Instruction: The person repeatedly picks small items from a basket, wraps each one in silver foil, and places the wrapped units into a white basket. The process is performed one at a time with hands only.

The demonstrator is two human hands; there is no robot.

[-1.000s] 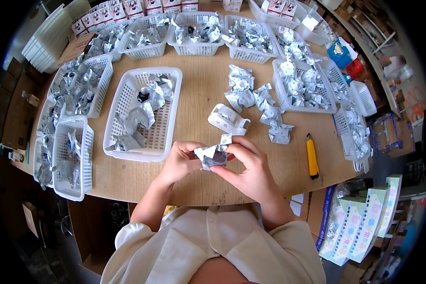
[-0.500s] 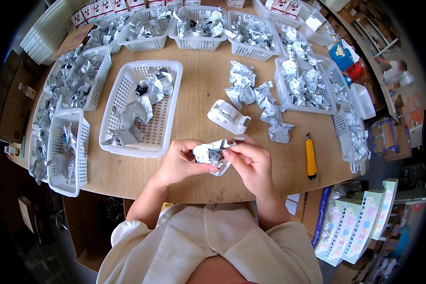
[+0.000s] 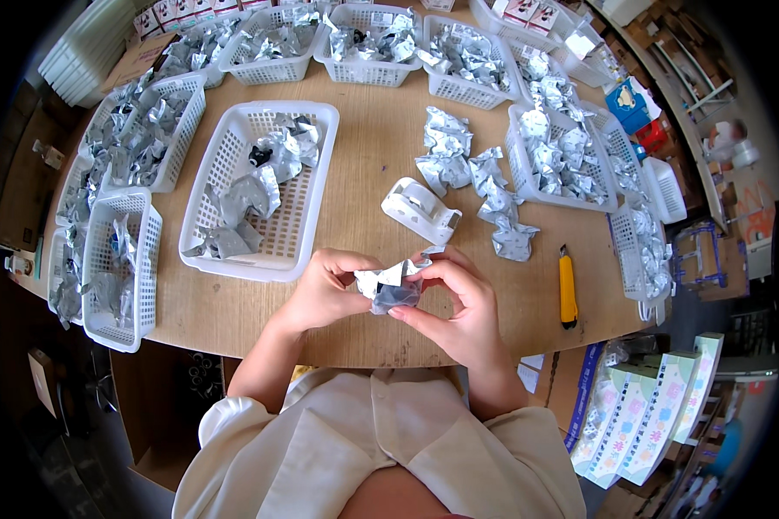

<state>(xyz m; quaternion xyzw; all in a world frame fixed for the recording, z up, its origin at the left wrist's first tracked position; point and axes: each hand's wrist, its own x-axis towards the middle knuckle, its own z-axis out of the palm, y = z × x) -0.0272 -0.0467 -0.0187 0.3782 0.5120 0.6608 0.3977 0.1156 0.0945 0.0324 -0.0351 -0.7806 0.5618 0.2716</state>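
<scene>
Near the table's front edge, my left hand pinches a torn silver foil packet between thumb and fingers. My right hand grips the packet's other side, fingers curled round it. A small dark grey item, apparently in clear film, shows at the packet's lower side by my right thumb; its kind I cannot make out. Just beyond my hands stands a white tape dispenser. Several crumpled foil packets lie in a loose row to its right.
A large white basket partly filled with opened foil stands left of my hands. Smaller baskets of foil packets, such as one at right, line the table's edges. A yellow utility knife lies at right. Patterned boxes stand below the table's right edge.
The dark grey item now shows more plainly at the packet's lower side. My right thumb and fingers have spread wider around it. The view has shifted slightly.
</scene>
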